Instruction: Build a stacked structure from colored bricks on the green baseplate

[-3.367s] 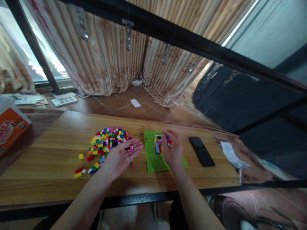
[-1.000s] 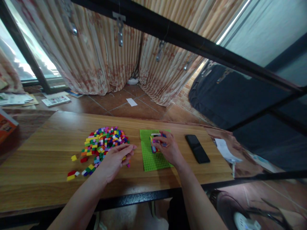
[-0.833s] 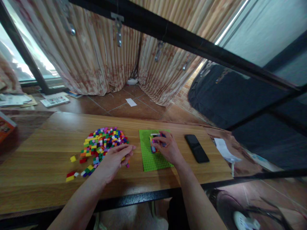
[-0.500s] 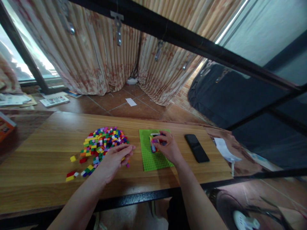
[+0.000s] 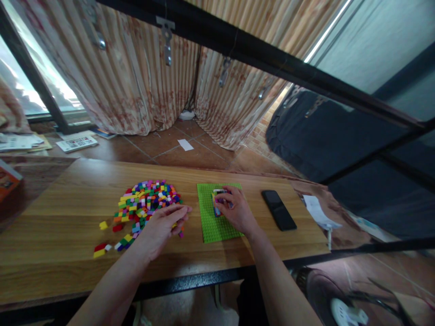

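A heap of small coloured bricks lies on the wooden table. My left hand rests palm down at the heap's right edge. Its fingers are curled over a few small bricks; a yellow one and a purple one peek out beneath them. A green baseplate lies to the right. At its far end stands a small multicoloured brick build. My right hand is over the build, with fingers and thumb pinched round it and covering its right side.
A black phone lies right of the baseplate, and a white paper hangs at the table's right end. Stray bricks sit near the front left. An orange box is at far left. A fan stands on the floor.
My left hand, palm up with bricks 3.4 s ago, has turned palm down beside the heap. My right hand has settled onto the build. Almost nothing moves in the last second.
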A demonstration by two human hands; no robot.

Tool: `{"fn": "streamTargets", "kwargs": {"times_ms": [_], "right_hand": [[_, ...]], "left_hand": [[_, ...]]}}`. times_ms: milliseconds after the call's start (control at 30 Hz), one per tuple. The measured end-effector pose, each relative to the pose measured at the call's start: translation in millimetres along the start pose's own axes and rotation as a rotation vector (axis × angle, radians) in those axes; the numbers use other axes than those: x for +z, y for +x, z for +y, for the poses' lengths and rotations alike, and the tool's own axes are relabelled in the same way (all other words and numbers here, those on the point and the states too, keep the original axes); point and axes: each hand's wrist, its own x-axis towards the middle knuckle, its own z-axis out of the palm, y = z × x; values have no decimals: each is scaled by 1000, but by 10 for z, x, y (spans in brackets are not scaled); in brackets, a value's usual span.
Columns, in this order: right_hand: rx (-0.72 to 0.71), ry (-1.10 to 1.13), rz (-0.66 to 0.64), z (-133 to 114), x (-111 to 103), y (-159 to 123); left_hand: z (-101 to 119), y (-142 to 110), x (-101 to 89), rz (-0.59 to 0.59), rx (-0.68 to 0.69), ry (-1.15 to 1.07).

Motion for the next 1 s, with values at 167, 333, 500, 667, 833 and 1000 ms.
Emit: {"fn": "streamTargets", "kwargs": {"times_ms": [167,333,500,667,833,1000], "right_hand": [[-16,4,-2,-1,-15,2],[27,32,25,-1,-1,-12],[92,106,62,17,34,-20],[118,140,74,52,81,-20],[107,155,70,66,99,-40],[80,177,60,60,35,-43]], "left_hand": [[10,-15,10,-4,6,5],[13,-15,8,3,4,14],[14,-19,5,-3,15,26],[10,-27,0,-5,16,60],[-4,-14,-15,-4,42,46],[31,-30,17,6,16,-61]]}}
